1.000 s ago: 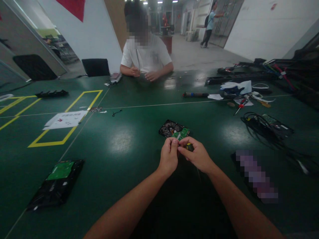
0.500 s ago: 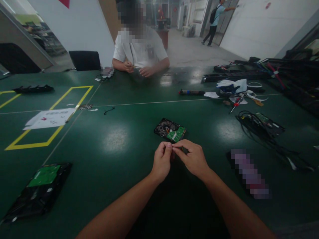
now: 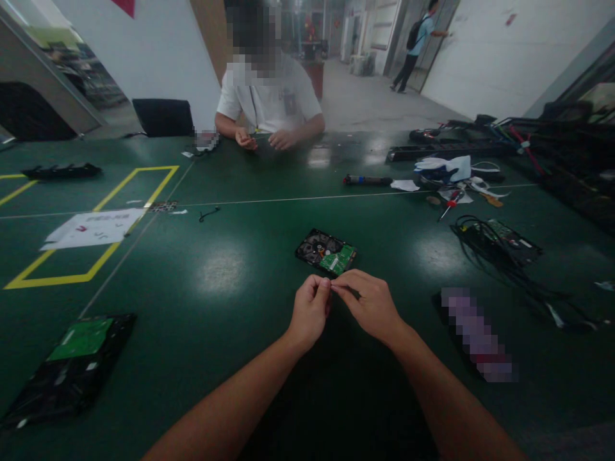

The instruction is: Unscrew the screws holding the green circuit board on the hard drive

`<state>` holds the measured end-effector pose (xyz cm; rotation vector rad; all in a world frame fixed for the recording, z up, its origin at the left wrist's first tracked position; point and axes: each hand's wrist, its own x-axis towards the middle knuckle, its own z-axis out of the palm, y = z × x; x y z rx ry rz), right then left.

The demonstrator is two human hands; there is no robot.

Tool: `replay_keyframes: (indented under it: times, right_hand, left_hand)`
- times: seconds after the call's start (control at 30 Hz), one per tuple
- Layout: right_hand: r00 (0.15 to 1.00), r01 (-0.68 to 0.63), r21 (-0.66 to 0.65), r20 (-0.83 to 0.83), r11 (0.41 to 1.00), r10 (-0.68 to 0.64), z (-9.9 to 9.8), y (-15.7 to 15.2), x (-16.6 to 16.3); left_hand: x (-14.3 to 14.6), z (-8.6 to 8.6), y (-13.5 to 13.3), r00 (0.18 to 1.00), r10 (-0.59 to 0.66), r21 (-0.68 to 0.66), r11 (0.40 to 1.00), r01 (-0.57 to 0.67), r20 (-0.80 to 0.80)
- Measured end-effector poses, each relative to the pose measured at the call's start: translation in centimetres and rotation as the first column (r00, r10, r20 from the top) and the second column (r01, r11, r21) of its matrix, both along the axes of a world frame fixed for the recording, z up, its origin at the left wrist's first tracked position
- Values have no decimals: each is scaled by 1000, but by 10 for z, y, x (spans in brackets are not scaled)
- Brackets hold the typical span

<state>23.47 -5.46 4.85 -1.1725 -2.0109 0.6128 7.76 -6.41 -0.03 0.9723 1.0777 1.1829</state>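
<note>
My left hand (image 3: 310, 312) and my right hand (image 3: 369, 301) meet at their fingertips over the green table (image 3: 230, 339), just on the near side of a hard drive (image 3: 324, 250). The drive lies flat, its green circuit board and dark round motor area facing up. Both hands are closed in a pinch, thumb against fingers. Whatever sits between the fingertips is too small or too hidden to name. Neither hand visibly grips the drive.
To the left lie a larger black drive unit with a green board (image 3: 81, 339) and a white paper (image 3: 96, 228). On the right are black cables (image 3: 509, 262), a pixelated object (image 3: 478, 333), a screwdriver (image 3: 449, 206) and white gloves (image 3: 444, 168). A person (image 3: 271, 96) sits opposite.
Both hands keep their pinch in nearly the same place. The view has shifted slightly. Across the table, the seated person's hands have moved a little.
</note>
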Motion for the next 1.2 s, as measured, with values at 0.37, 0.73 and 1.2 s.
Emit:
replay_keyframes:
  times: [0.37,0.73,1.2]
  right_hand:
    - [979,202,-119,-13,972,-205,-3,8,13]
    - [831,237,-632,-261,738,-491,-23,82,41]
    - [910,160,-710,-163,686,-381,-16,37,38]
  left_hand:
    - [-2,-3,2,953,197,166,973,-161,-231]
    - [-3,-11,4,818,342,443,888,-121,-462]
    - [-34,-3,26,690,212,458,868,193,-692]
